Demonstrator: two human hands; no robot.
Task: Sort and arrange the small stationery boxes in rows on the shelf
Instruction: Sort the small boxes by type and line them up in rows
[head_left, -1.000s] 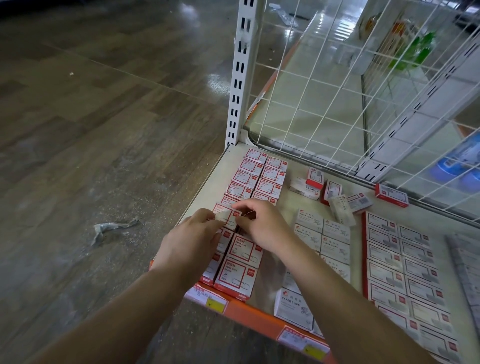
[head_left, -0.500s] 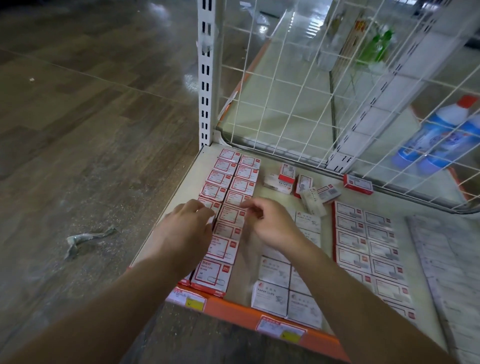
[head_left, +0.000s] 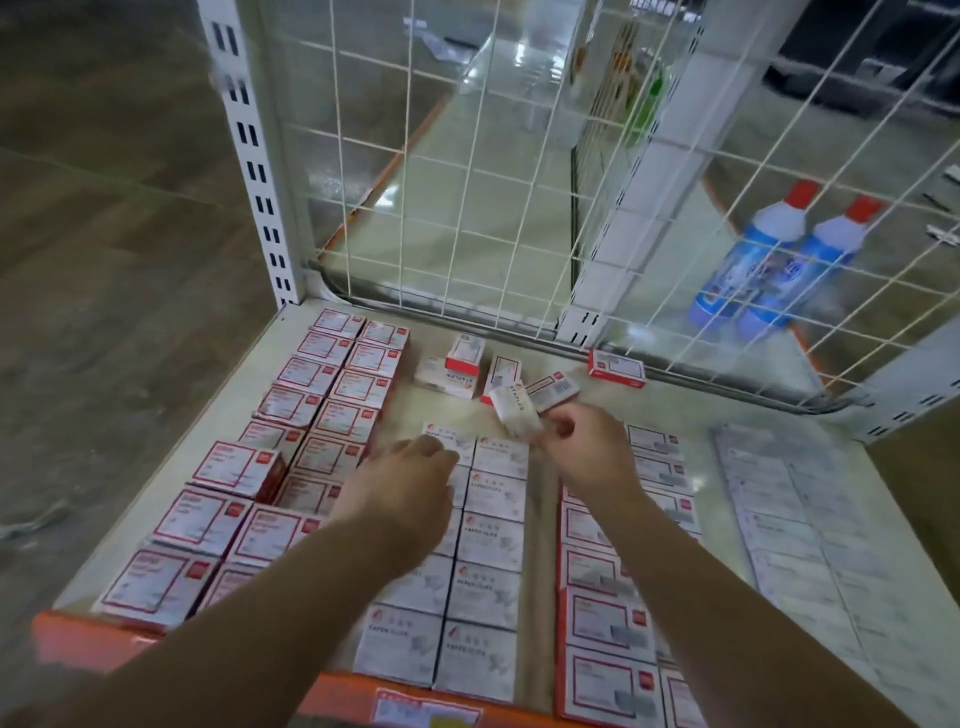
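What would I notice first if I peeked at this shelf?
Probably the two hands in the middle: the right hand pinches a small white staples box, tilted above the rows, and the left hand rests on the white paper clip boxes. Next, the neat red-edged boxes lined up at the left, and two blue bottles behind the wire grid.

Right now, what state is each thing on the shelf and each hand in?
Left hand: fingers resting on the white rows.
Right hand: pinching a white box.
White box: lifted, tilted.
Red rows: flat, aligned, one box raised.
White rows: flat, aligned.
Loose boxes: scattered, unsorted.
Lone red box: flat by the wire back.
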